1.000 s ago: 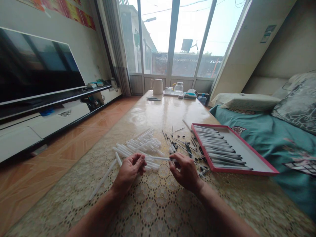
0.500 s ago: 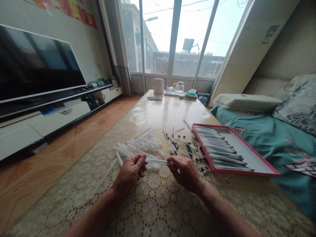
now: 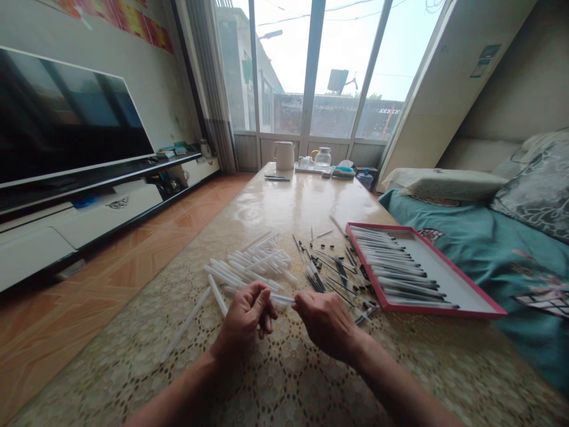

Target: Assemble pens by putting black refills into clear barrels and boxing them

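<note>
My left hand (image 3: 249, 309) is closed around one end of a slim white pen (image 3: 283, 298), thumb on top. My right hand (image 3: 326, 323) pinches the pen's other end, its fingertips hiding that tip. Just beyond my left hand lies a loose pile of white pen barrels (image 3: 249, 261). Past my right hand are scattered dark pen refills (image 3: 316, 279) and small black caps (image 3: 328, 246). Further right, a red-rimmed box lid (image 3: 466, 274) holds a row of pens (image 3: 400, 267) with dark ends.
A patterned cloth covers the long table (image 3: 284, 207). At its far end stand a pale kettle (image 3: 284, 155), a glass jug (image 3: 323, 159) and a tissue pack (image 3: 344, 171). A bed or sofa with a teal cover (image 3: 502, 237) borders the right side.
My hands have come closer together, the right moving left and slightly down, the left moving right. Less of the pen shows between them.
</note>
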The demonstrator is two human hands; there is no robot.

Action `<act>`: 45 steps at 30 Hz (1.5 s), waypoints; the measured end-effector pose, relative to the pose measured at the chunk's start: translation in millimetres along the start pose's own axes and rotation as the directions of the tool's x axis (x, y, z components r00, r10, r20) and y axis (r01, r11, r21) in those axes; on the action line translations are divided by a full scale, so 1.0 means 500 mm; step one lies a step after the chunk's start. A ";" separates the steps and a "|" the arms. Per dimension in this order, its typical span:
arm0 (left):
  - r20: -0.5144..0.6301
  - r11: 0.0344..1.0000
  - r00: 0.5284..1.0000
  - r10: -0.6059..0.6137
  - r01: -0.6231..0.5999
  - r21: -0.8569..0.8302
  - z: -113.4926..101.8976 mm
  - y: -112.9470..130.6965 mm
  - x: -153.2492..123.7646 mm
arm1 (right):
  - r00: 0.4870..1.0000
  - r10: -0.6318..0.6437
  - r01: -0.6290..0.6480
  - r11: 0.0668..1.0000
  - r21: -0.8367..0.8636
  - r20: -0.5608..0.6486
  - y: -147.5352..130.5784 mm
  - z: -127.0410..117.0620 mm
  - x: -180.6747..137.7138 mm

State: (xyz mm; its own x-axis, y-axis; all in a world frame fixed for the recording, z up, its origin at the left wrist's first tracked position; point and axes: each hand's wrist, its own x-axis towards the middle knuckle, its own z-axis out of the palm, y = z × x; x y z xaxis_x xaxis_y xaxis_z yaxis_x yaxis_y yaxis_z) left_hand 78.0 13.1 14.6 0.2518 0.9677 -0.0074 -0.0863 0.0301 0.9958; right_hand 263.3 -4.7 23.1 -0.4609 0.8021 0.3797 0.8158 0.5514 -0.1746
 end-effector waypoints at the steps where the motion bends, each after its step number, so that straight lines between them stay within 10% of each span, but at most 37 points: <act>1: -0.007 1.000 1.000 0.007 -0.007 0.002 0.001 0.000 -0.001 | 1.000 0.027 -0.028 0.999 0.044 0.014 0.001 0.001 0.000; 13: -0.001 0.998 0.998 0.058 -0.058 0.001 0.010 0.002 -0.010 | 0.955 0.114 -0.280 0.648 0.708 0.273 0.007 -0.015 0.010; 20: -0.014 1.000 1.000 -0.011 0.011 0.017 0.004 -0.010 0.013 | 0.968 0.246 -0.241 0.875 0.419 0.044 0.055 -0.028 0.010; 26: -0.127 1.000 0.992 0.024 -0.025 -0.009 0.001 -0.005 0.011 | 0.845 0.534 -0.456 0.741 0.492 -0.022 0.152 -0.079 0.011; 32: -0.140 0.999 0.989 0.041 -0.039 0.011 0.000 -0.002 0.014 | 0.797 0.587 -0.592 0.806 0.006 -0.143 0.260 -0.140 0.008; 45: -0.146 1.000 0.989 0.022 -0.022 0.006 -0.005 -0.017 0.020 | 0.753 0.626 -0.644 0.636 -0.425 -0.205 0.451 -0.118 0.002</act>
State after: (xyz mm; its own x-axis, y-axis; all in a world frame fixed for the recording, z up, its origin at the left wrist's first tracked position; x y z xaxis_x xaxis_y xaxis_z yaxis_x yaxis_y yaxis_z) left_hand 79.1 23.3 5.7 0.1060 0.9944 0.0016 -0.0861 0.0076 0.9963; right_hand 467.7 106.9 37.7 0.2353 0.9016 0.3629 0.9640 -0.2640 0.0308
